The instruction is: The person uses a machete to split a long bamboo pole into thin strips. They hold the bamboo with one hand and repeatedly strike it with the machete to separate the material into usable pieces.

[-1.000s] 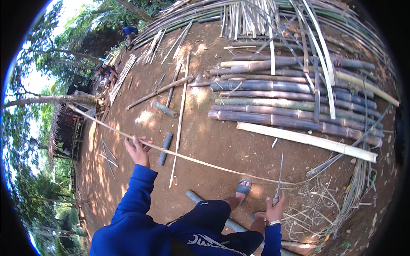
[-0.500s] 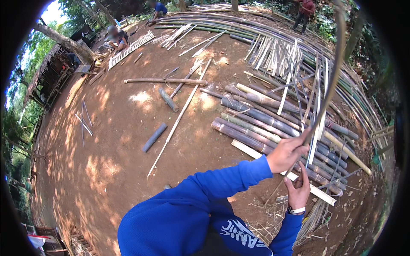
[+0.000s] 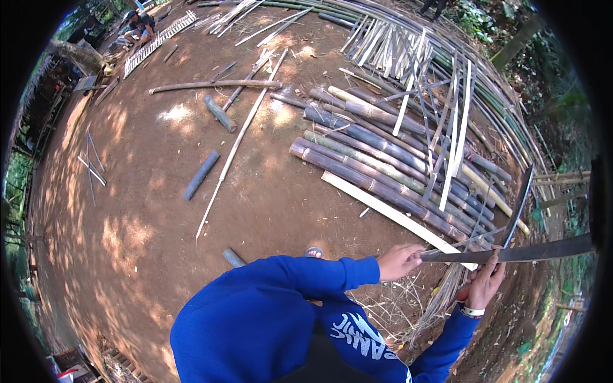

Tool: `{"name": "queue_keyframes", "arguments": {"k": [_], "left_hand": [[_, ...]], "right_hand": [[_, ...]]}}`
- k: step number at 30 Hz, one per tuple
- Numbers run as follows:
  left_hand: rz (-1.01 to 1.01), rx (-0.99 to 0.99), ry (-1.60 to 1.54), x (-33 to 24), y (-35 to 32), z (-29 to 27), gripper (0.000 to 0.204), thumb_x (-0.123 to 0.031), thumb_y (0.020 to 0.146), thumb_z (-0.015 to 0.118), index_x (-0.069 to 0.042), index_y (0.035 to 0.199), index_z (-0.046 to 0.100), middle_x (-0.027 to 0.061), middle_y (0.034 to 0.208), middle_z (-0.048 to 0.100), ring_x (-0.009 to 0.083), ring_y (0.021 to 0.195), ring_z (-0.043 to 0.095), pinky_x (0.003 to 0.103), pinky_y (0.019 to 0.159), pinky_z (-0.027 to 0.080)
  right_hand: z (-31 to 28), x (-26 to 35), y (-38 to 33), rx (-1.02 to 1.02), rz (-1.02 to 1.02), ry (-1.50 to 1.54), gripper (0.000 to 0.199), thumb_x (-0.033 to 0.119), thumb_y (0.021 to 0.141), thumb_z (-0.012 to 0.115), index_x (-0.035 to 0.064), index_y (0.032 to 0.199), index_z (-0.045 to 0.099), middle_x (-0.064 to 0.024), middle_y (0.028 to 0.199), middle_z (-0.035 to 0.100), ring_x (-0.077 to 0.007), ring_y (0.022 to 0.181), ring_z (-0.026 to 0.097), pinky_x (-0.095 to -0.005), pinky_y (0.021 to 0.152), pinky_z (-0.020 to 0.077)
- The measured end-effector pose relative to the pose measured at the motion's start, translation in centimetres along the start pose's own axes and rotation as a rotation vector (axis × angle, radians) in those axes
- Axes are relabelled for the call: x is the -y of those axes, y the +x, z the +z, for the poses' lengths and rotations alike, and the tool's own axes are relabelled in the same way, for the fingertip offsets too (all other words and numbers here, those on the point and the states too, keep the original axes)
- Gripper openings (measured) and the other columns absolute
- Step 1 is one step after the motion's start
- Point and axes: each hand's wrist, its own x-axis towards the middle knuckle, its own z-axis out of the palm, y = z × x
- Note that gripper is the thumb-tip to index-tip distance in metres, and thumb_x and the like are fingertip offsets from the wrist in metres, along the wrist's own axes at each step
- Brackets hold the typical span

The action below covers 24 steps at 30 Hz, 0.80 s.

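Dark brown and flat, a strip point(image 3: 539, 251) spans both hands, its far end lost at the black rim. The left hand's point(image 3: 400, 262) grip pinches its near end; the right hand's point(image 3: 483, 285) is curled round a knife point(image 3: 519, 204), the handle mostly hidden. Smooth, jointed poles point(image 3: 377, 185) lie beyond on soil point(image 3: 268, 210).
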Motion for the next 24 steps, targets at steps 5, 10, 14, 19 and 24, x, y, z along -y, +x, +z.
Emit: {"name": "queue_keyframes", "arguments": {"k": [5, 10, 14, 19, 24], "left_hand": [[0.117, -0.022, 0.345, 0.1, -1.3, -2.8, 0.072, -0.043, 0.085, 0.065, -0.003, 0.138, 0.039, 0.022, 0.137, 0.041, 0.0367, 0.128, 0.042, 0.045, 0.107, 0.034], [0.287, 0.106, 0.583, -1.5, 2.6, -6.6, 0.086, -0.038, 0.074, 0.075, -0.002, 0.141, 0.035, 0.0224, 0.141, 0.04, 0.0392, 0.128, 0.041, 0.045, 0.108, 0.033], [0.374, 0.147, 0.509, -1.4, 3.5, -7.0, 0.057, -0.029, 0.081, 0.07, -0.003, 0.127, 0.05, 0.0206, 0.107, 0.061, 0.0373, 0.098, 0.058, 0.044, 0.087, 0.046], [0.493, 0.089, 0.504, -4.4, 2.3, -7.6, 0.039, -0.008, 0.071, 0.076, -0.002, 0.107, 0.062, 0.0126, 0.072, 0.058, 0.0276, 0.059, 0.059, 0.034, 0.054, 0.047], [0.414, 0.127, 0.586, -7.4, 1.0, -8.4, 0.039, -0.005, 0.069, 0.077, -0.002, 0.106, 0.066, 0.0114, 0.069, 0.056, 0.0239, 0.054, 0.056, 0.032, 0.05, 0.044]], "right_hand": [[-1.6, 4.0, -0.3, -0.019, -0.007, 0.193, 0.034, 0.038, 0.101, 0.042, 0.0126, 0.122, 0.048, 0.0006, 0.071, 0.047, -0.0033, 0.049, 0.042, -0.0168, 0.039, 0.0342], [-2.1, 7.8, -0.7, 0.004, 0.084, 0.44, 0.036, 0.044, 0.1, 0.04, 0.0146, 0.121, 0.044, -0.0021, 0.074, 0.049, -0.0072, 0.049, 0.045, -0.0207, 0.04, 0.0373], [-5.0, 7.9, -1.3, -0.01, 0.079, 0.692, 0.039, 0.046, 0.101, 0.034, 0.0136, 0.12, 0.043, -0.0028, 0.073, 0.047, -0.0061, 0.049, 0.041, -0.0176, 0.039, 0.0353], [-8.3, 6.1, -3.9, -0.073, 0.156, 0.822, 0.045, 0.05, 0.1, 0.034, 0.0111, 0.119, 0.048, -0.0018, 0.072, 0.048, -0.0061, 0.049, 0.042, -0.019, 0.041, 0.0378], [-9.2, 4.6, -5.4, -0.106, 0.203, 0.905, 0.062, 0.06, 0.097, 0.025, 0.0119, 0.133, 0.041, -0.0043, 0.071, 0.047, -0.0058, 0.047, 0.041, -0.0171, 0.039, 0.0372]]}}
